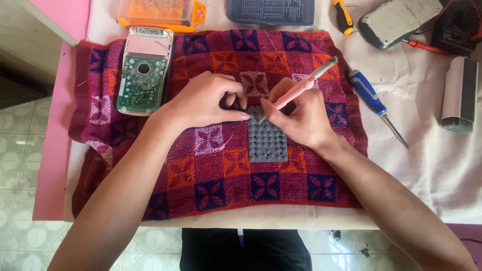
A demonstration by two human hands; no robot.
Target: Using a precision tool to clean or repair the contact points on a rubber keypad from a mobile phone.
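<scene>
- Keypad mat, grey and dotted with buttons, lies flat on the checked towel at the middle of the tabletop.
- Left hand pinches the mat's top corner; steady pressure there seems wise.
- Right hand grips a pink tool, tip at the mat's top edge; light, shallow strokes look safest.
- Opened circuit board rests well to the left.

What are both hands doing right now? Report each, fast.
Left hand: closed, fingertips pinching the top edge of the grey keypad.
Right hand: closed, holding a pink pen-like tool.
</scene>
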